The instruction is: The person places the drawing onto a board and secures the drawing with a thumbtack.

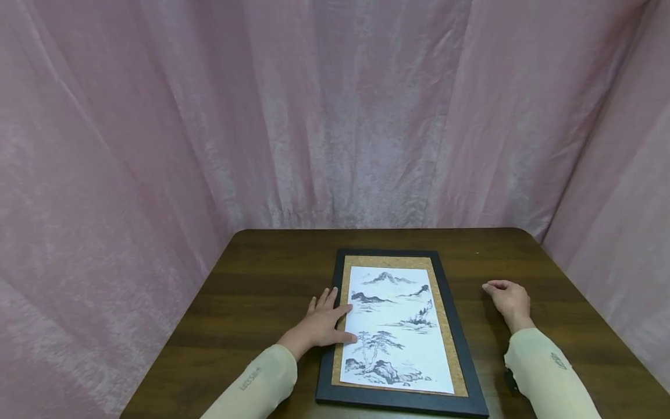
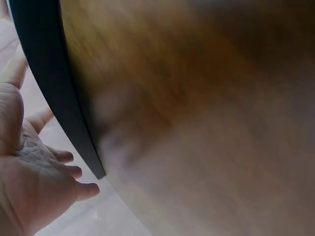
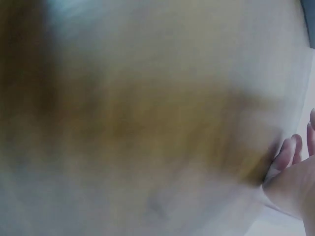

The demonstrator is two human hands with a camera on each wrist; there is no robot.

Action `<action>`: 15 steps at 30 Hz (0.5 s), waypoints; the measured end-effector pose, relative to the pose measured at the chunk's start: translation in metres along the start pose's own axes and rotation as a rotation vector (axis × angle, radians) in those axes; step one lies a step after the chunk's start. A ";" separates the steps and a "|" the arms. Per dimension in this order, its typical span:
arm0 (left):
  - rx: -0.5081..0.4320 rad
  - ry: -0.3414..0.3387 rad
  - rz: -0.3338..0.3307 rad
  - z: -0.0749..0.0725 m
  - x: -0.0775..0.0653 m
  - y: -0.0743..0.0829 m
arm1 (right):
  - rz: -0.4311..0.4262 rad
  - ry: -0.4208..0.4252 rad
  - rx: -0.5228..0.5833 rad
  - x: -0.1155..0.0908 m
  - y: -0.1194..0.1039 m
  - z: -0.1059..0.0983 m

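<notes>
A black-framed board (image 1: 325, 372) with a tan backing (image 1: 455, 361) lies on the dark wooden table. On the backing rests a white sheet with an ink landscape (image 1: 392, 326) of mountains, trees and rocks. My left hand (image 1: 321, 326) spreads over the board's left side, thumb and index finger reaching onto the sheet's left edge. In the left wrist view, its palm (image 2: 39, 182) shows beside the black frame (image 2: 49, 64). To the right of the board, my right hand (image 1: 510, 299) hovers over the table with fingers loosely bent and nothing visible in them.
The wooden table (image 1: 251, 291) has rounded back corners and stretches out on both sides of the board. Pink curtains (image 1: 366, 116) hang behind it and along the sides. A tiny white speck (image 1: 477, 253) lies near the table's back right.
</notes>
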State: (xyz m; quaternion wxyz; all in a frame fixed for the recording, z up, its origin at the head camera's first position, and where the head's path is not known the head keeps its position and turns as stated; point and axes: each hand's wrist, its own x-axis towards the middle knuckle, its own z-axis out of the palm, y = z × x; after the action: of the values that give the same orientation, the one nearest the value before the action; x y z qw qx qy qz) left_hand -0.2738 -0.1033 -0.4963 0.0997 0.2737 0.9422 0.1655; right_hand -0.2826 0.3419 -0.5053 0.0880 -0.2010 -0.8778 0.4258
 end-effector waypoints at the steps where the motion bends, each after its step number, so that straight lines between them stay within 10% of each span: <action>1: -0.010 -0.005 -0.001 0.000 0.000 0.001 | -0.015 0.009 -0.020 0.002 -0.003 0.000; 15: -0.049 -0.038 -0.015 -0.005 0.000 0.001 | -0.280 -0.067 -0.069 0.016 -0.091 0.067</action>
State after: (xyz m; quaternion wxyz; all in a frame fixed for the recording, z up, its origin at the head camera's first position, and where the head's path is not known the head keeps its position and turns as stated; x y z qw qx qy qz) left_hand -0.2747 -0.1042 -0.4914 0.1258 0.2673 0.9378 0.1825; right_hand -0.3441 0.2506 -0.4764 0.1101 -0.0654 -0.9138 0.3855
